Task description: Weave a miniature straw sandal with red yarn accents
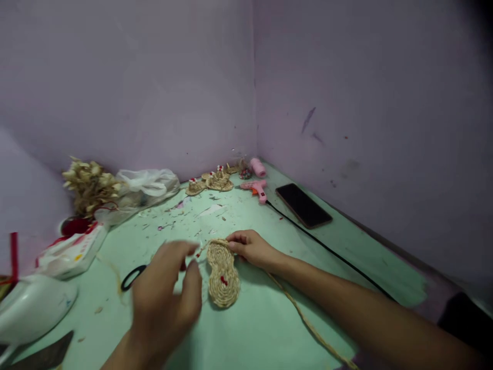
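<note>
A small woven straw sole with a red mark lies on the green tabletop. My right hand rests at its top right edge, fingers curled and pinching the rim. My left hand hovers just left of the sole, blurred by motion, with thumb and fingers drawn together near a thin straw strand at the sole's top. A braided straw cord trails from under my right forearm toward the front edge.
Black scissors lie left of my hands. At the back stand finished straw pieces, a pink glue gun with a black cable, a pink spool, a phone, a plastic bag, dried straw and a white packet.
</note>
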`<control>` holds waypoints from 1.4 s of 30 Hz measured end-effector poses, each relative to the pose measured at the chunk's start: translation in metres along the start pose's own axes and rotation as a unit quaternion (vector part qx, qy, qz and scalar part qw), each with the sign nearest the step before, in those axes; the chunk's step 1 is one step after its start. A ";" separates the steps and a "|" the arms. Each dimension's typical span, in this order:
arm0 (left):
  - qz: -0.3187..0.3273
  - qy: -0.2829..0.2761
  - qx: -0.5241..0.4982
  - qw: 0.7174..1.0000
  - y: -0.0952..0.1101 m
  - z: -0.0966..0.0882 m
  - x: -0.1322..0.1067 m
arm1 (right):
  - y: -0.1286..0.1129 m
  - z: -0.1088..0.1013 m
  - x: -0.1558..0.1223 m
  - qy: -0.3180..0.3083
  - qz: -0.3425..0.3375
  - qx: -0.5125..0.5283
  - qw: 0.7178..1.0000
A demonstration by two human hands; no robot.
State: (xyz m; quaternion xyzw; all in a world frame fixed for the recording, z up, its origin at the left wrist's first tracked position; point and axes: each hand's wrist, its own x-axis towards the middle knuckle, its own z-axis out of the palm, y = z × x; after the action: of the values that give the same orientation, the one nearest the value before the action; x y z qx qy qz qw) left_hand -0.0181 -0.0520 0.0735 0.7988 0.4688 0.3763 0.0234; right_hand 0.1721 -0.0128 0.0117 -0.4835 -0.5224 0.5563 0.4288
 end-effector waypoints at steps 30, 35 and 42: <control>-0.348 -0.238 -0.327 0.846 -0.049 0.060 0.022 | 0.003 -0.005 -0.004 0.019 0.024 -0.077 0.997; -0.347 -0.238 -0.324 0.847 -0.047 0.061 0.022 | 0.007 -0.003 -0.005 0.020 0.023 -0.079 0.996; -0.371 -0.225 -0.309 0.846 -0.041 0.062 0.021 | 0.012 0.000 -0.007 0.023 0.016 -0.070 0.997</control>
State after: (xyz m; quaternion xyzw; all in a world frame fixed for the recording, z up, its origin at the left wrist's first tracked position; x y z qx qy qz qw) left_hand -0.0037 0.0067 0.0258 0.5791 0.5717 0.2753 0.5118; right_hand 0.1740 -0.0207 0.0004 -0.5333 -0.5425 0.5141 0.3963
